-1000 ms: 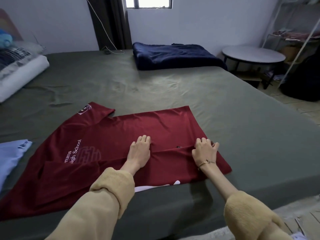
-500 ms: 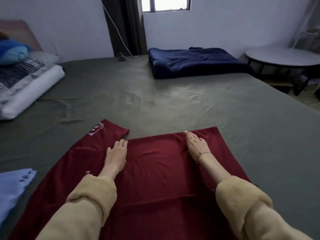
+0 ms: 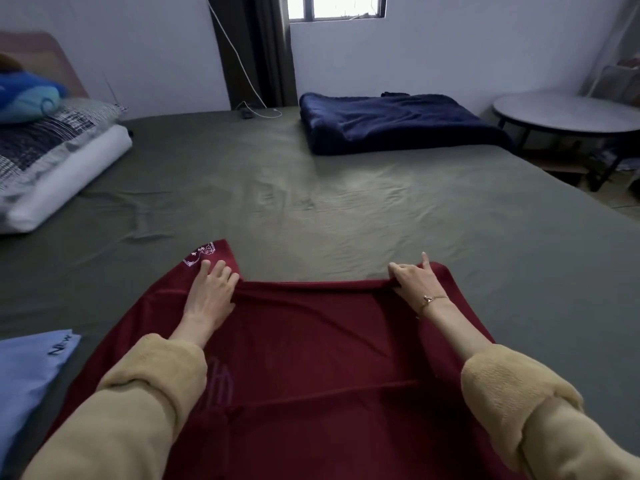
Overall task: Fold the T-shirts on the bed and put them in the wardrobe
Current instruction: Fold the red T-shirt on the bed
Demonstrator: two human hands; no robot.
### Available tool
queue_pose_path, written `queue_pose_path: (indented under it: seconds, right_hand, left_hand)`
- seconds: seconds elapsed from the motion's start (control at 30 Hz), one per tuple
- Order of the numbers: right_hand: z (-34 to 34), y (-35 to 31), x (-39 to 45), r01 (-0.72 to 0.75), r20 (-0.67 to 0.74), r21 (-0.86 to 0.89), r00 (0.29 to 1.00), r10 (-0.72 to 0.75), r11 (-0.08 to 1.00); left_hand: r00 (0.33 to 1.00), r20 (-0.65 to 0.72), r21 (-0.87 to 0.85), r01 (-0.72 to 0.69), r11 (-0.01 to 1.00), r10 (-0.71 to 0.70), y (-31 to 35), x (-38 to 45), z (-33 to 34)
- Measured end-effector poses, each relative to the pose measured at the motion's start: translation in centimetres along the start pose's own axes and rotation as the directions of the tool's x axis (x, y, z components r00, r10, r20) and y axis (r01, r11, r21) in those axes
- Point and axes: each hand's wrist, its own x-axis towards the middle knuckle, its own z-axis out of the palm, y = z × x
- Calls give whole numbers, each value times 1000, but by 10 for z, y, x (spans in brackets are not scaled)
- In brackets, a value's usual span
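A dark red T-shirt (image 3: 311, 358) is lying spread on the green bed (image 3: 346, 202) at 6 o'clock. The left hand (image 3: 211, 292) is pinching its far edge beside a sleeve with a white emblem at 11 o'clock. The right hand (image 3: 414, 278) is gripping the same folded edge at 1 o'clock, index finger sticking up. A light blue T-shirt (image 3: 27, 368) is lying at 9 o'clock, apart from the red one.

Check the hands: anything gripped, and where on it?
Both hold the red T-shirt along its far edge. The right hand pinches the bunched edge near the far right corner; the left hand pinches it beside the sleeve with the white crest.
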Motion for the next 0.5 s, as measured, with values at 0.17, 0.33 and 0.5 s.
queue_pose_path:
  seconds: [0.17, 0.33, 0.5]
  right_hand:
    - [0, 8, -36, -59, -74, -59, 996, 55, 997]
    - [1, 13, -74, -133, -150, -125, 982, 114, 983]
    - [1, 18, -110, -180, -189, -111, 969, 157, 977]
  left_hand:
    - [1000, -21, 142, -15, 990, 19, -8, -31, 1]
    - [991, -38, 134, -123, 983, 129, 1, -74, -1]
    - [968, 20, -21, -251, 968, 252, 7, -110, -21]
